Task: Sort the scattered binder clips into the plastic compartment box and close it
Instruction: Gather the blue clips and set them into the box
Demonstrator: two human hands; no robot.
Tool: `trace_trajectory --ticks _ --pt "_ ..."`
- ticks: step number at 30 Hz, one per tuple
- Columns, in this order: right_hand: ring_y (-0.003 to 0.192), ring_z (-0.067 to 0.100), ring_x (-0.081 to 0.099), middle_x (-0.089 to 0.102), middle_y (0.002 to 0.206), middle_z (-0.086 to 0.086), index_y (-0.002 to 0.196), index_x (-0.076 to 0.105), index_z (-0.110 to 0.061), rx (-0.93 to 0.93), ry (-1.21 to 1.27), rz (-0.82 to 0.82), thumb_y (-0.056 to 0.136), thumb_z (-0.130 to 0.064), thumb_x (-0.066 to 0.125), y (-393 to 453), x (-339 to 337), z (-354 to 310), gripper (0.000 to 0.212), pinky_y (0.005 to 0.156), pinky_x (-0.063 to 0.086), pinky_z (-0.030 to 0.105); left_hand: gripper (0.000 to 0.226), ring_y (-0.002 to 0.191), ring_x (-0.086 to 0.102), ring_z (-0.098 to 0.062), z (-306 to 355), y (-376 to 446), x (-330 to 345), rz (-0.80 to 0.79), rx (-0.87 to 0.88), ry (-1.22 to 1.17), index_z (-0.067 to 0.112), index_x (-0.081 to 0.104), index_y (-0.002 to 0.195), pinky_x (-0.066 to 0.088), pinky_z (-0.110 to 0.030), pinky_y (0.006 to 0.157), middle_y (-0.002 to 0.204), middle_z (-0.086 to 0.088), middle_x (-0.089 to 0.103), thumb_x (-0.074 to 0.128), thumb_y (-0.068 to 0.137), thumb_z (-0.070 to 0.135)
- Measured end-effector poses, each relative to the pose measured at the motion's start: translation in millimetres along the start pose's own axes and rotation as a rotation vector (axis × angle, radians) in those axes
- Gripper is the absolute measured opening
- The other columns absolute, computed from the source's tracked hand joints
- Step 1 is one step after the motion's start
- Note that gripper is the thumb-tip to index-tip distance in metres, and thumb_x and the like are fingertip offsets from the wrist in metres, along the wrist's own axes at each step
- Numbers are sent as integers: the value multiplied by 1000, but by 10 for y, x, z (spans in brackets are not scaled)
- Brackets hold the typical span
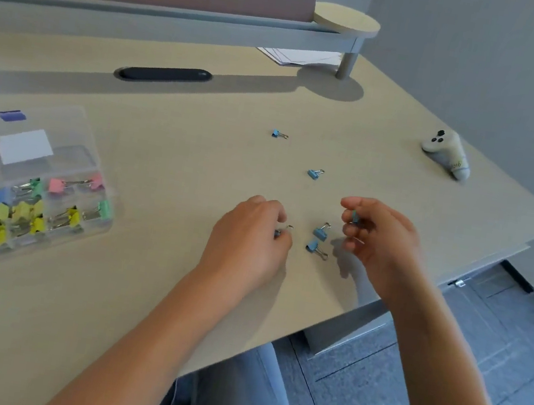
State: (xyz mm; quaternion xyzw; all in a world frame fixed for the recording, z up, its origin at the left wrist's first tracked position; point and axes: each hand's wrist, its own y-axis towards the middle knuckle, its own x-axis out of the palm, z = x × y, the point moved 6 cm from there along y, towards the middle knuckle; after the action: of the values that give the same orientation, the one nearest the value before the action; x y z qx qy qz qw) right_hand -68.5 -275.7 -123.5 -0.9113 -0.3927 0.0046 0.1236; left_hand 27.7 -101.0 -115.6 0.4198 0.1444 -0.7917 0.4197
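- While both hands are down among the loose blue clips on the near right part of the surface, finish each pick cleanly before you reach for another
- Your left hand has its fingers curled down onto a clip of which only a dark edge and a wire loop show; that grip reads as pinching it, so lift straight up rather than dragging it across the surface
- Your right hand is raised just off the surface, its fingertips pinching a small blue clip; a thin wire also shows lower in the fingers, though I cannot tell whether it belongs to a second clip
- Two more blue clips lie between your hands: one just beside the other, so take them one at a time by the coloured body, not the wire handles, which are likely to swing
- Two others sit farther off: a middle clip and a far clip
- The compartment box stands open, well apart at the left, with pink, green, yellow and orange clips in separate cells; some blue shows at its left edge, which is probably where these belong
- Carry a handful across in one trip only if your pinch feels secure
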Motion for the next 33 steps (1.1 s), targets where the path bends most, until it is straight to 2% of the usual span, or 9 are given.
trace_trajectory --ticks 2,5,8,11,14,20,23,27,33 --pt "62 13 45 57 72 -3 90 81 -15 -75 -263 -4 93 -7 54 68 -72 -45 28 54 39 26 27 98 60 -19 157 -104 94 -1 45 -30 23 63 120 50 -39 84 104 4 60 60 94 29" --pt "60 15 51 54 64 -8 99 79 -26 -229 -641 -120 93 -13 63 123 -34 -115 22 57 45 25 32 96 58 -21 319 -171 211 13 106 -6 25 59 125 49 -42 83 101 4 58 58 94 29" --pt "64 9 46 50 74 -7 108 77 -35 -397 -918 -279 89 -17 71 163 30 -122 27 66 41 24 37 97 56 -23 384 -162 301 24 173 79 34 58 130 47 -42 83 97 4 55 56 93 30" --pt "66 6 47 51 79 -9 107 79 -35 -471 -971 -392 90 -20 74 203 57 -133 23 69 40 23 33 96 53 -24 372 -143 354 43 210 143 39 63 126 45 -41 81 92 4 51 56 94 32" --pt "70 14 53 61 81 -4 98 79 -33 -485 -984 -451 90 -20 75 234 75 -144 15 72 45 32 22 91 51 -23 356 -167 369 99 239 186 30 71 113 44 -39 76 89 4 48 57 96 32" --pt "58 5 46 56 62 -16 88 71 -27 -424 -983 -440 88 -30 78 411 39 -154 8 66 42 28 17 86 52 -23 239 -141 328 195 176 197 23 73 105 48 -40 68 88 4 51 64 91 25" --pt "60 3 48 59 69 -13 90 71 -28 -402 -1006 -413 90 -32 76 485 69 -166 6 65 41 24 15 88 53 -20 119 -43 277 174 88 126 22 71 102 49 -38 70 94 3 48 63 91 20" --pt "74 4 54 65 89 -11 95 74 -31 -430 -1051 -402 92 -32 73 509 147 -172 3 69 42 23 9 72 55 -20 29 94 208 183 22 65 17 68 95 51 -40 66 97 3 43 61 91 12" --pt "60 7 45 58 69 -10 86 67 -25 -382 -1001 -437 89 -30 77 501 204 -170 12 63 41 26 11 83 59 -23 11 318 210 114 14 112 16 64 99 51 -42 74 101 2 51 57 92 13"
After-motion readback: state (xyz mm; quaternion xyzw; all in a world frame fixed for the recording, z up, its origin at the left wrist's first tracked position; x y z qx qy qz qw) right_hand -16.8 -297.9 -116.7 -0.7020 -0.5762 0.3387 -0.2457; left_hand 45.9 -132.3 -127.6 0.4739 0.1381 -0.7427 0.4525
